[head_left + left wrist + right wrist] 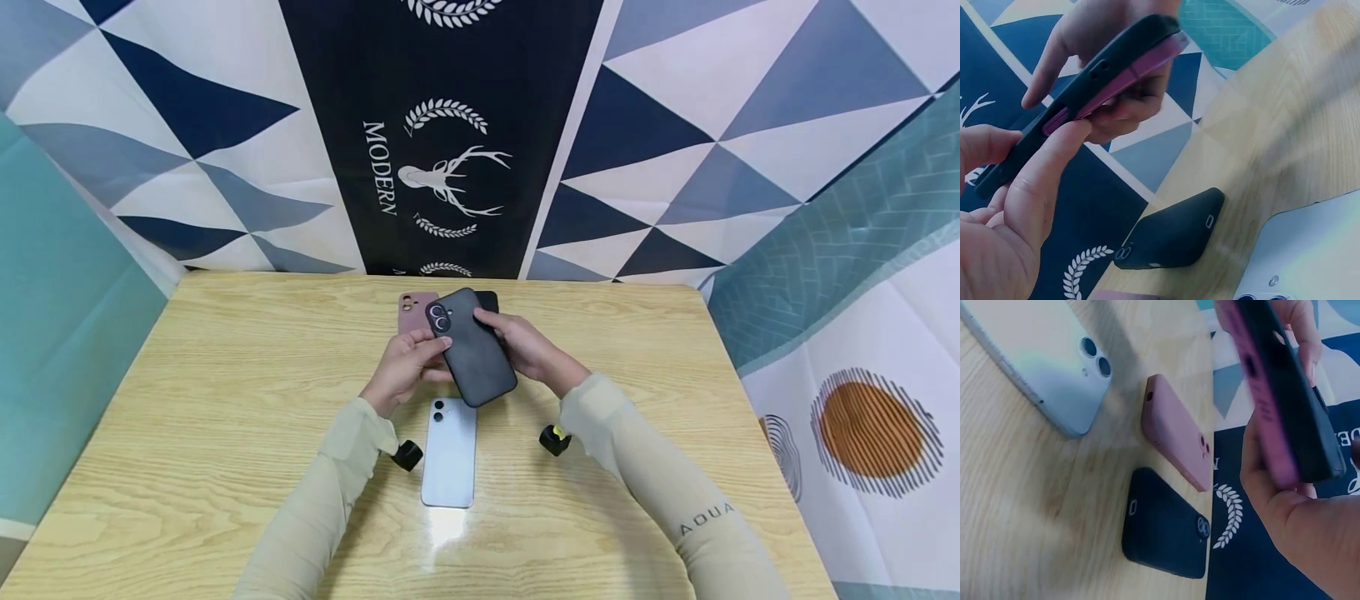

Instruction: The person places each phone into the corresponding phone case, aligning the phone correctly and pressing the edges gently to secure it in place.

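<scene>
Above the table's far part, a black phone case (476, 354) is held tilted, its camera cutout at upper left. A pink phone (1138, 74) shows along the open side of this case, partly standing out of it in the left wrist view. My left hand (405, 367) pinches the case's left edge, thumb on its back. On the opposite side my right hand (528, 346) holds the edge, thumb on the back and fingers behind. A white phone (450, 454) lies on the table just below the hands, cameras facing up.
Behind the held case lie a pink phone case (1175, 434) and another black phone case (1163, 528), side by side near the far table edge. The wooden table (225, 400) meets a patterned cloth wall (442, 167). Small black devices (407, 455) sit at both wrists.
</scene>
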A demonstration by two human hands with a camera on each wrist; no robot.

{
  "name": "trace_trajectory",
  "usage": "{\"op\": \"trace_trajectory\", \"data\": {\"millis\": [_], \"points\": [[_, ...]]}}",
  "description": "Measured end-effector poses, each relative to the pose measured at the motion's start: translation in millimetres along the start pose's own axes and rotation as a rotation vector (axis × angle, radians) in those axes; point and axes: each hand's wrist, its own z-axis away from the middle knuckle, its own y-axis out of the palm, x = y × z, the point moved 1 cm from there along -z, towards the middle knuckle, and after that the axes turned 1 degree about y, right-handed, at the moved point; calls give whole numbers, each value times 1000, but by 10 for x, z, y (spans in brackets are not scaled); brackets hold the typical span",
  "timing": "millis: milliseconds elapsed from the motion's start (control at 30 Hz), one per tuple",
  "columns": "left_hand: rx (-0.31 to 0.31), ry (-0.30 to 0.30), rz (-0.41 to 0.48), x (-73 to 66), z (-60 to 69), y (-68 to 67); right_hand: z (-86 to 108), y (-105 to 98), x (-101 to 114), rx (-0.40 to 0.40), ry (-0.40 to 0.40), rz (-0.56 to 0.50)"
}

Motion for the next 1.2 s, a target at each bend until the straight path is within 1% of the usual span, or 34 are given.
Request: {"op": "trace_trajectory", "data": {"millis": [100, 200, 267, 400, 533, 667, 733, 800, 933, 1067, 1200], "points": [[-55, 21, 56, -22, -14, -19, 9, -10, -24, 9, 22, 33], [-111, 48, 97, -54, -26, -29, 28, -12, -53, 14, 48, 38], [-144, 66, 122, -70, -28, -32, 48, -13, -76, 25, 57, 38], [-209, 103, 183, -79, -28, -25, 77, -12, -120, 78, 65, 2], [-252, 142, 228, -73, -20, -9, 92, -22, -168, 120, 46, -22], [-274, 170, 257, -60, -15, 13, 106, -26, -210, 175, 22, 1], [-280, 178, 276, -57, -11, 28, 117, -17, -221, 201, 13, 15], [-277, 181, 301, -56, -6, 46, 134, -9, -221, 208, -3, 28], [-255, 164, 357, -57, 14, 73, 176, -4, -203, 181, -37, 37], [-218, 144, 403, -65, 37, 91, 217, -19, -181, 158, -74, 37], [-181, 149, 436, -75, 48, 110, 241, -27, -158, 145, -119, 11]]}}
